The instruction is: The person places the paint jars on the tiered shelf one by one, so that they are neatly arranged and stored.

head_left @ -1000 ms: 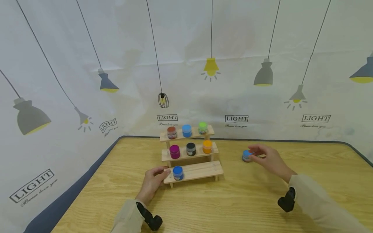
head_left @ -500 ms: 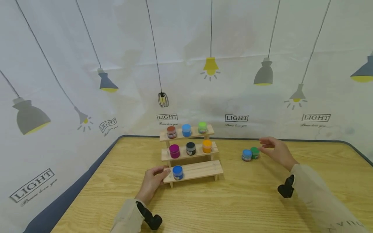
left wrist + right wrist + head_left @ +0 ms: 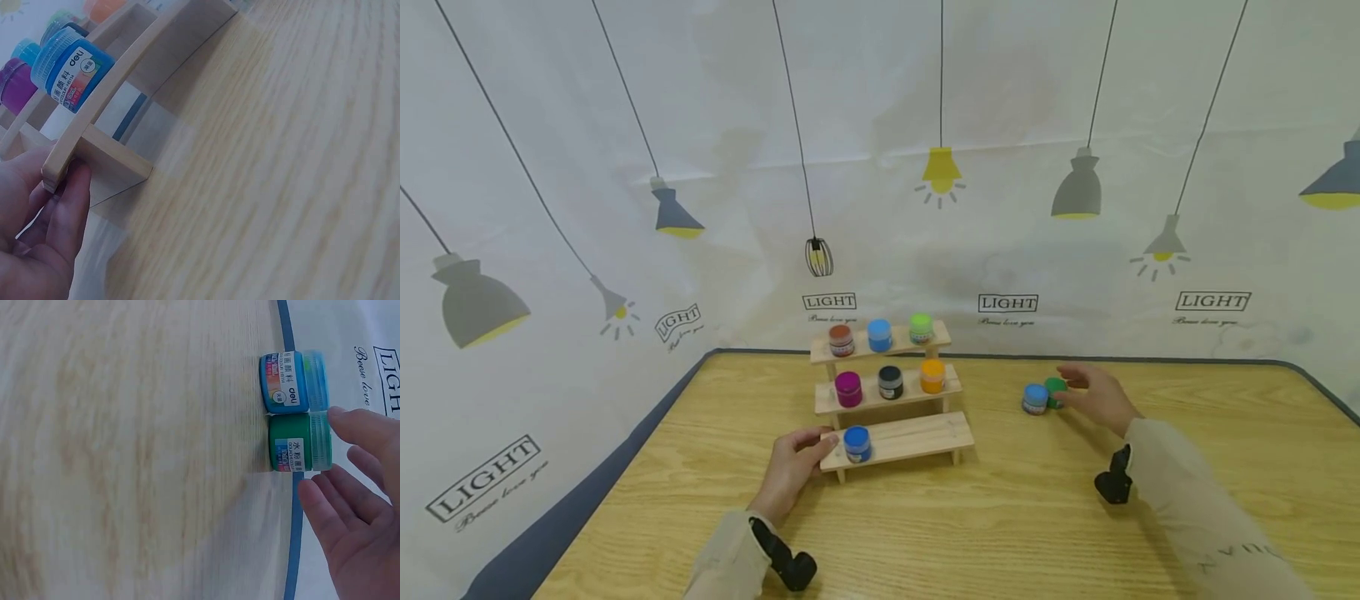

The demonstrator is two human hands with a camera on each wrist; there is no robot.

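My left hand (image 3: 790, 468) grips the left end of the lowest step of a three-step wooden display stand (image 3: 917, 440). In the left wrist view, thumb and fingers pinch that board's end (image 3: 65, 156) from above and below. On this step stands a dark blue paint jar (image 3: 857, 444). To the right of the stand, a light blue paint jar (image 3: 1034, 399) and a green paint jar (image 3: 290, 444) stand side by side on the table. My right hand (image 3: 1097, 397) reaches to the green jar, thumb and fingers spread on either side of its lid.
Red-brown (image 3: 842, 340), light blue (image 3: 880, 335) and light green (image 3: 921, 328) jars stand on the top step. Purple (image 3: 848, 389), black (image 3: 891, 382) and orange (image 3: 932, 377) jars line the middle one. A lamp-printed curtain (image 3: 880, 208) hangs behind the wooden table (image 3: 985, 533).
My right hand has moved off the light blue jar, drawn back to the right, then come in around the green jar. The left hand has stayed on the stand.
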